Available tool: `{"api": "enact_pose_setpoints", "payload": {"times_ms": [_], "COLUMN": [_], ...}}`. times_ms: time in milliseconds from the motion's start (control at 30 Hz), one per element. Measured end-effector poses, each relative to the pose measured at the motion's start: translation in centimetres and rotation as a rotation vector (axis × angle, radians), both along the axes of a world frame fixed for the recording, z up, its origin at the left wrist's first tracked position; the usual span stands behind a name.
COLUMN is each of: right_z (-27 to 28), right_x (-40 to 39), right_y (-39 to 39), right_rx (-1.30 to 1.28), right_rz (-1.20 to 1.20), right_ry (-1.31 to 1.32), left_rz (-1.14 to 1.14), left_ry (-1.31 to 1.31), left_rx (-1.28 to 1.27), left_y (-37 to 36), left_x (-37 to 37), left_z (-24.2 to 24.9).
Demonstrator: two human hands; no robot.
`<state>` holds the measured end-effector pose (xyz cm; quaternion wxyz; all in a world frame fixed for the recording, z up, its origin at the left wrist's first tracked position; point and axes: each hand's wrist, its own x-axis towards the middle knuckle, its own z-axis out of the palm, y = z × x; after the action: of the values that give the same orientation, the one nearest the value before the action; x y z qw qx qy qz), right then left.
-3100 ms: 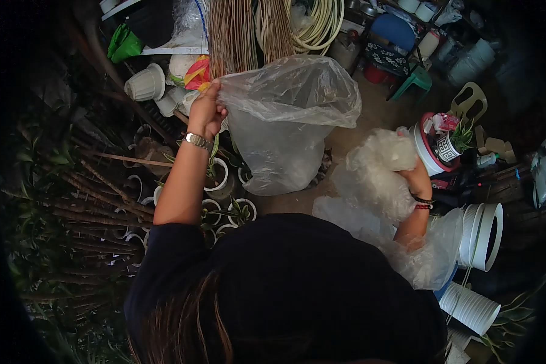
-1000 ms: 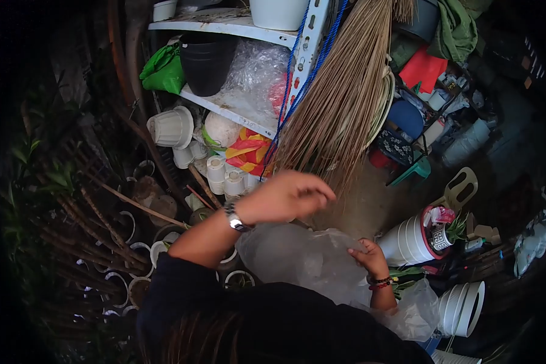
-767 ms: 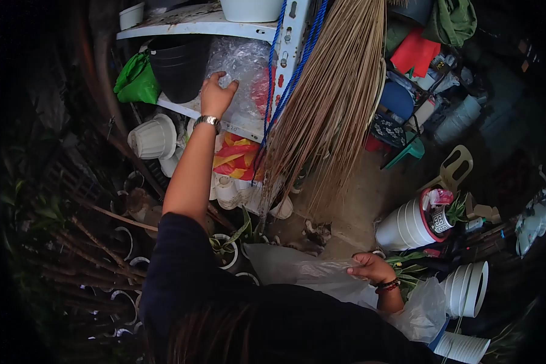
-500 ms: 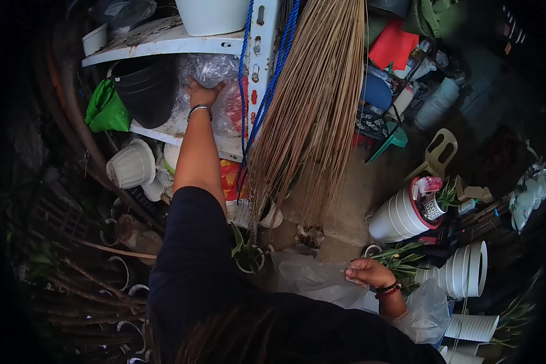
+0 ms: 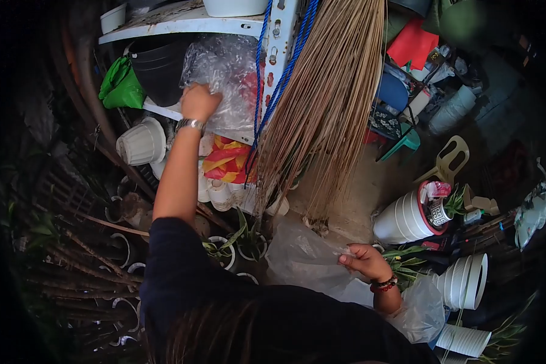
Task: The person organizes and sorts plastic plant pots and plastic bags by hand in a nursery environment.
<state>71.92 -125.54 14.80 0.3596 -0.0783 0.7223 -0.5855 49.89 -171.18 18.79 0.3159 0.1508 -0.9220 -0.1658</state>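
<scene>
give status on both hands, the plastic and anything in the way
Left hand at clear plastic on shelf, grip unclear. Right hand pinches translucent bag. Black pot close beside left hand.

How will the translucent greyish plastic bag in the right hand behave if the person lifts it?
The translucent greyish plastic bag is probably floppy, as it hangs slack from the right hand. It seems light for its size, because its film looks thin.

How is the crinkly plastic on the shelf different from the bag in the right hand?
The crinkly plastic is shiny and bunched up; the bag is cloudier and smoother. The crinkly plastic sits on the white shelf by the left hand; the bag is pinched in the right hand. Both are at least partly see-through.
</scene>
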Motion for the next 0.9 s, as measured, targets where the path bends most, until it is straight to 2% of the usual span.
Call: {"api": "enact_pose_setpoints", "payload": {"times_ms": [33, 67, 100, 133, 167, 233, 267, 333, 367, 433, 500, 533, 600, 633, 667, 800, 833, 900], "right_z": [-0.1, -0.3, 0.2, 1.3, 2.1, 2.5, 2.5, 2.4, 2.4, 2.5, 2.6, 2.6, 2.7, 2.7, 2.8, 2.8, 2.8, 2.5], "right_x": [-0.3, -0.4, -0.5, -0.8, -1.1, -1.6, -1.9, -2.5, -2.8, -3.0, -3.1, -3.3, -3.2, -3.1, -3.1, -2.7, -2.7, -3.0], "right_y": [-0.2, -0.5, -1.5, -3.1, -4.5, -6.9, -7.9, -9.3, -9.7, -10.3, -10.6, -10.9, -11.5, -11.9, -12.1, -12.3, -12.4, -12.5], "right_rx": [0.039, 0.077, 0.070, 0.070, 0.070, 0.014, -0.039, -0.059, -0.073, -0.043, -0.012, -0.006, 0.005, -0.009, -0.023, -0.036, -0.031, -0.038], "right_rz": [0.082, 0.161, 0.163, 0.249, 0.337, 0.387, 0.428, 0.444, 0.454, 0.467, 0.478, 0.502, 0.519, 0.530, 0.543, 0.567, 0.525, 0.486], "right_ry": [0.192, 0.380, 0.375, 0.477, 0.579, 0.649, 0.723, 0.718, 0.713, 0.676, 0.627, 0.605, 0.580, 0.591, 0.606, 0.589, 0.632, 0.679], "left_rz": [0.009, 0.014, -0.194, -0.398, -0.393, -0.517, -0.509, -0.832, -0.661, -0.460, -0.140, -0.147, -0.266, -0.273, -0.203, -0.066, -0.056, 0.023], "left_ry": [0.168, 0.166, 0.123, 0.077, 0.071, -0.391, -0.388, -0.446, -0.302, -0.125, 0.099, 0.096, -0.102, -0.101, -0.214, -0.470, -0.474, -0.181], "left_rx": [-0.197, -0.203, -0.059, 0.091, 0.091, 0.418, 0.417, 0.419, 0.147, -0.096, -0.567, -0.564, -0.048, -0.045, -0.018, 0.033, 0.036, 0.085], "left_y": [-0.4, -1.0, -1.6, -2.1, -2.5, -3.1, -3.2, -2.2, -1.8, 0.4, 1.2, 0.9, 0.8, 1.1, 1.4, 0.5, -0.1, -1.4], "left_x": [2.7, 5.0, 7.1, 8.2, 8.5, 9.1, 9.1, 8.5, 7.6, 6.0, 1.8, -1.1, -6.5, -7.5, -8.4, -8.4, -7.2, -3.9], "left_z": [0.0, 0.6, 1.3, 1.5, 1.2, 1.2, 1.6, 3.5, 3.7, 6.8, 7.1, 6.5, 3.9, 2.2, 0.7, 0.4, 0.4, 1.1]}}
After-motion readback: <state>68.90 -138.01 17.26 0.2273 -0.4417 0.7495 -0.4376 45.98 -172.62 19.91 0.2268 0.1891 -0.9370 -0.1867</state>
